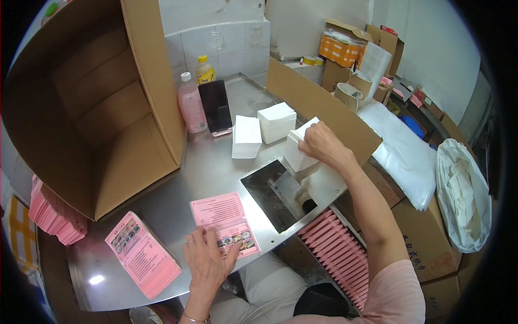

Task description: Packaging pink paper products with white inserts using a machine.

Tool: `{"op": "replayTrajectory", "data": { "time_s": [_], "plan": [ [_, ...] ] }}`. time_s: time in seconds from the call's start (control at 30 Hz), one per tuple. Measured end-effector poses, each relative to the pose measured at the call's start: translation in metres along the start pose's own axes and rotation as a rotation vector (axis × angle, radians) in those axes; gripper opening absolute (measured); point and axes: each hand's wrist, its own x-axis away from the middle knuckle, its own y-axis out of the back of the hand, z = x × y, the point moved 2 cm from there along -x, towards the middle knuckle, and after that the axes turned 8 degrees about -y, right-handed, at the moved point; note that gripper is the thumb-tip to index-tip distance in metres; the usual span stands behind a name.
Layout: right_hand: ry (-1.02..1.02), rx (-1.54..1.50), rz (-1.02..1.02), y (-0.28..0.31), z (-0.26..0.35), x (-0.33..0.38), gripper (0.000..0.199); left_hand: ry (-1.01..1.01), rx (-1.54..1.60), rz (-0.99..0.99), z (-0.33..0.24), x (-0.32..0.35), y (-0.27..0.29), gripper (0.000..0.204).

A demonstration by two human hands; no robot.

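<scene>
- I see a steel tabletop (199, 175) across my view.
- A cardboard box (152, 70) stands open at its left.
- A pink stack (147, 259) lies near the front edge.
- Just right, my left hand (206, 259) rests on a pink printed packet (217, 208), fingers slightly apart.
- My right hand's (326, 144) fingers bunch together at the rightmost white stack (295, 154); I cannot tell if they grip.

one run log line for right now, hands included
left hand: resting on pink printed piece | right hand: fingers at top of rightmost white stack | at left: pink stack, open cardboard box
</scene>
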Motion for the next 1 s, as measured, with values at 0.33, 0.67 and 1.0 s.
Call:
{"op": "replayTrajectory", "data": {
  "time_s": [0.33, 0.67, 1.0],
  "plan": [
    [0.028, 0.034, 0.106, 0.004, 0.002, -0.01, 0.029, -0.003, 0.003, 0.009, 0.001, 0.0, 0.0, 0.057],
    [-0.181, -0.244, -0.086, -0.014, -0.03, -0.003, 0.024, 0.006, 0.02, 0.006, 0.0, 0.0, 0.002, 0.057],
    [-0.185, -0.341, -0.286, -0.028, -0.02, 0.021, 0.03, -0.011, 0.002, 0.012, 0.002, 0.001, -0.001, 0.057]
  ]
}}
